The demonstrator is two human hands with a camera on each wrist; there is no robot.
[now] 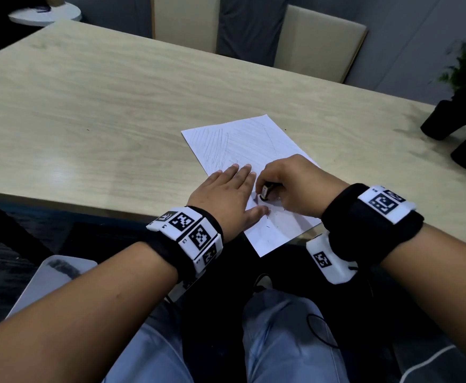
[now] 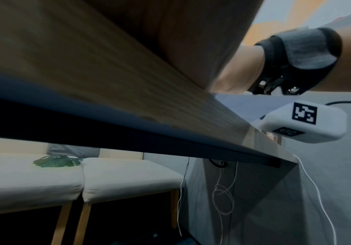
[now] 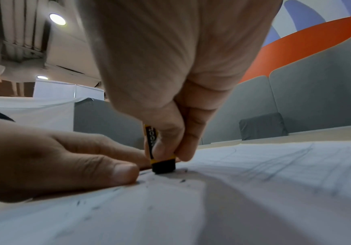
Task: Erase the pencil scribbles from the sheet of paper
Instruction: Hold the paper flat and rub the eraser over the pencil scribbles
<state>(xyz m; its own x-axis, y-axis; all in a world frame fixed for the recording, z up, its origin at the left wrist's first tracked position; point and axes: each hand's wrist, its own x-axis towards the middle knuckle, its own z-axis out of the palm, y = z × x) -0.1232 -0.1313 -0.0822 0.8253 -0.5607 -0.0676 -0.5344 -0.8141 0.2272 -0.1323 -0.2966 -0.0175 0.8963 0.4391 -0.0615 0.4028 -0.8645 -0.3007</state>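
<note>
Your left hand [image 1: 227, 193] lay flat on the paper [image 1: 256, 142], fingers straight and spread, thumb [image 3: 115, 172] pressed down near the sheet's near half; it held nothing, only pinned the sheet. Your right hand [image 1: 295, 186] was curled round the eraser [image 3: 162, 163], pinching it between thumb and fingers; the eraser stood nearly upright, its black tip touching the paper just beside your left thumb, its yellow sleeve mostly hidden under your fingers. The paper sat on the table [image 1: 102, 111] at the near edge, turned at an angle, one corner hanging past the edge toward your lap; the left-wrist view showed that overhang from below, with your right wrist [image 2: 243, 69] resting above it. Faint pencil scribbles [image 1: 218, 150] covered the far half of the sheet; the near half looked largely white, with a few short dark marks and crumbs [image 3: 183, 180] scattered round the eraser tip; whether those were pencil strokes or rubbings you could not tell from the pictures. Both wrists wore black bands with white marker blocks [image 1: 193, 233]. Two black pots [image 1: 447, 120] with green plants stood at the table's right end, well apart from the paper; pale chairs [image 1: 320, 42] stood behind the far side; a green leaf [image 2: 58, 161] lay on a bench seat below the table.
</note>
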